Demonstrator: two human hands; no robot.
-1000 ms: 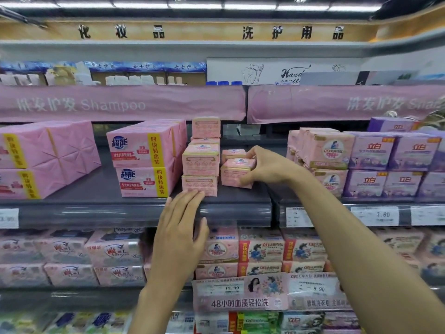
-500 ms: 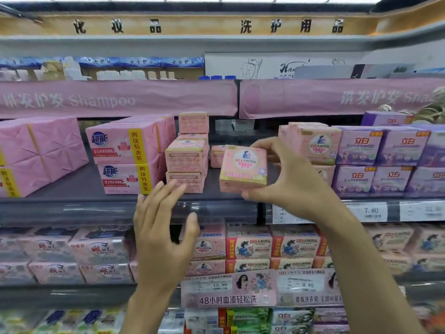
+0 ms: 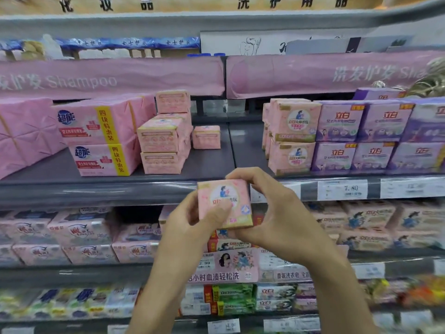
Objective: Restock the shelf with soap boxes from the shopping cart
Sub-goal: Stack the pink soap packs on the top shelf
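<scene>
Shelf gap (image 3: pixel 212 162) above left hand (image 3: pixel 187 225), right hand (image 3: pixel 277 218) gripping soap box (image 3: pixel 227 192).

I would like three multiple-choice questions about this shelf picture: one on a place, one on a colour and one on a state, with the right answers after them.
1. Where is the soap box?
A. on top of a stack
B. in front of the shelf edge
C. at the back of the shelf

2. What colour are the boxes directly above the 7.80 price tag?
A. green
B. black
C. purple

3. How is the soap box held?
A. by both hands
B. by one hand alone
C. by no hand

Answers: 1 B, it hides part of the front rail. 2 C, their fronts are purple. 3 A, the left hand and the right hand both grip it.
</scene>
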